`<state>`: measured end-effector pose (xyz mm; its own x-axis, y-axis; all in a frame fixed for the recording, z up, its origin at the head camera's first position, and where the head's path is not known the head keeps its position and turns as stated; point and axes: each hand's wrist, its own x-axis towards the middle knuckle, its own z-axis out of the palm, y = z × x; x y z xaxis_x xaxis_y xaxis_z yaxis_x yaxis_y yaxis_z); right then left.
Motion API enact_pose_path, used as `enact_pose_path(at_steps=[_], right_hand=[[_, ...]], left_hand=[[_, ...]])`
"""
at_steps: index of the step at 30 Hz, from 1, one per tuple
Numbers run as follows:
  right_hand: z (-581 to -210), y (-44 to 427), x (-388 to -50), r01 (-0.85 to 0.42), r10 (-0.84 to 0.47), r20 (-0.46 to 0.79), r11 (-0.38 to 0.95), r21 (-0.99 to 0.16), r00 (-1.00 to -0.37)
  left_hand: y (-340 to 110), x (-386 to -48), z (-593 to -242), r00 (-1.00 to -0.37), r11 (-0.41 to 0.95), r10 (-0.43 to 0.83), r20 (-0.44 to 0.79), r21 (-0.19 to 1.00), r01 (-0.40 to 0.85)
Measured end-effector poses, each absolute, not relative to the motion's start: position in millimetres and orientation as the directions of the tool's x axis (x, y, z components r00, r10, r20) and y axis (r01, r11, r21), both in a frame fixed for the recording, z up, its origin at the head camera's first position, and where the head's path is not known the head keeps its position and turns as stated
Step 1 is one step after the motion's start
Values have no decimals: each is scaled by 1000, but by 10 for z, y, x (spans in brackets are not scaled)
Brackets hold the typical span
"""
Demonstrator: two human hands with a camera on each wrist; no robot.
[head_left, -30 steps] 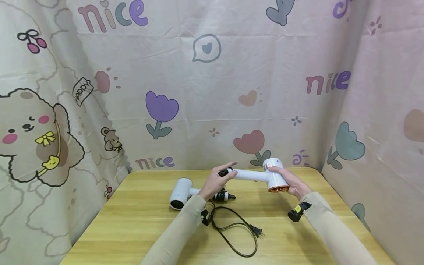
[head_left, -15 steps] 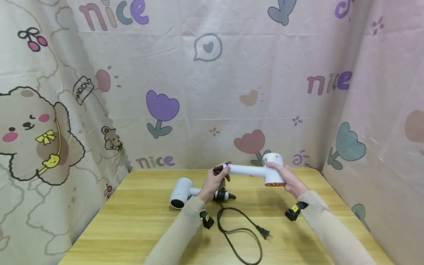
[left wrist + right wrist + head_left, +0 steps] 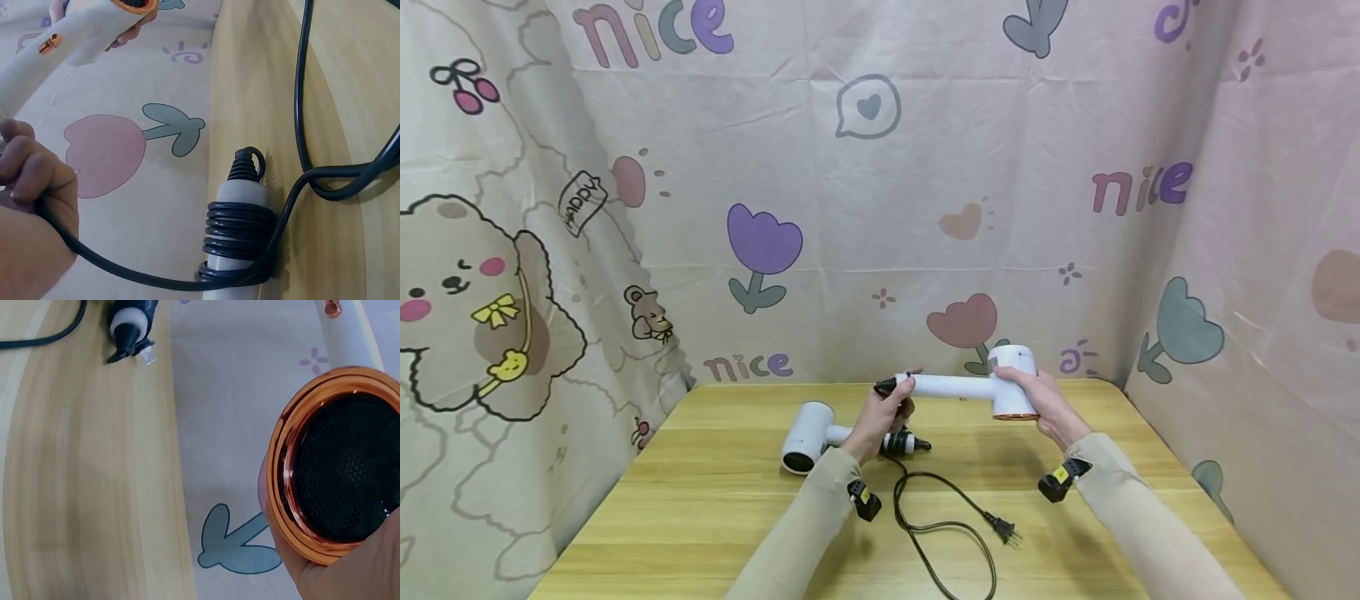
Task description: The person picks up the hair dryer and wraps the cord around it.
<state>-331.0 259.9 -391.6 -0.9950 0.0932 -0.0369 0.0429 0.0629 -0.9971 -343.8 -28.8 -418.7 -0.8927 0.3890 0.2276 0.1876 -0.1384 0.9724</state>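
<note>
A white hair dryer [image 3: 953,387] is held in the air, its handle level and pointing left. My right hand [image 3: 1051,406] grips its barrel; the right wrist view shows the copper-coloured rim [image 3: 282,444] round a dark mesh end. At the handle's cord end, my left hand [image 3: 880,415] holds on with curled fingers. A black cord [image 3: 119,270] comes out from under those fingers. Below it, a second white hair dryer [image 3: 808,435] lies on the table, partly behind the left hand, with its own cord wound round the handle [image 3: 240,234].
The held dryer's cord loops over the wooden table [image 3: 700,517] to a two-pin plug [image 3: 1002,529]. A printed curtain [image 3: 850,208] hangs behind the table and along both sides.
The left fingers have closed round the handle's cord end. Both hands have carried the dryer slightly up and left, and the plug has slid a little right and toward me.
</note>
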Motion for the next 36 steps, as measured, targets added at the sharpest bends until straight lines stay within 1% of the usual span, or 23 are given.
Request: enact_pose_path(at_steps=[3,5,10,14,17,20,24,27,28,31,33,36], right_hand=[[-3902,2579,-3314,49,132,-40,66,-997,-990],[-3895,2574,-3323,46,166,-35,64,-997,-985],[-3881,2623,-3345,20,288,12,106,-994,-958],[-3865,2682,-3331,-21,318,82,191,-981,-945],[-3845,2717,-3322,-73,297,157,276,-958,-942],[-3819,2751,-3320,-123,267,232,368,-922,-936],[-3785,2799,-3327,-162,181,265,445,-881,-947],[-3776,2850,-3335,-173,108,247,453,-875,-963],[-3779,2870,-3339,-172,93,239,455,-874,-966],[-3800,2939,-3337,-154,47,194,440,-885,-980],[-3823,2986,-3335,-132,27,158,422,-897,-987],[-3855,3053,-3331,-108,0,117,377,-920,-993]], left_hand=[[-286,-3424,-4185,-903,-92,360,235,972,216],[-293,-3415,-4195,-911,-44,317,266,963,265],[-350,-3372,-4235,-909,160,246,336,911,380],[-367,-3351,-4200,-891,318,262,370,839,442],[-366,-3369,-4139,-844,425,296,448,729,536],[-376,-3402,-4068,-767,502,346,540,584,638],[-416,-3460,-3991,-675,533,396,623,443,721],[-439,-3517,-3954,-632,529,397,666,397,750],[-444,-3535,-3945,-624,523,391,676,395,755],[-454,-3576,-3926,-637,500,353,685,438,747],[-460,-3595,-3922,-663,481,324,675,486,730],[-468,-3601,-3925,-723,453,307,619,573,683]])
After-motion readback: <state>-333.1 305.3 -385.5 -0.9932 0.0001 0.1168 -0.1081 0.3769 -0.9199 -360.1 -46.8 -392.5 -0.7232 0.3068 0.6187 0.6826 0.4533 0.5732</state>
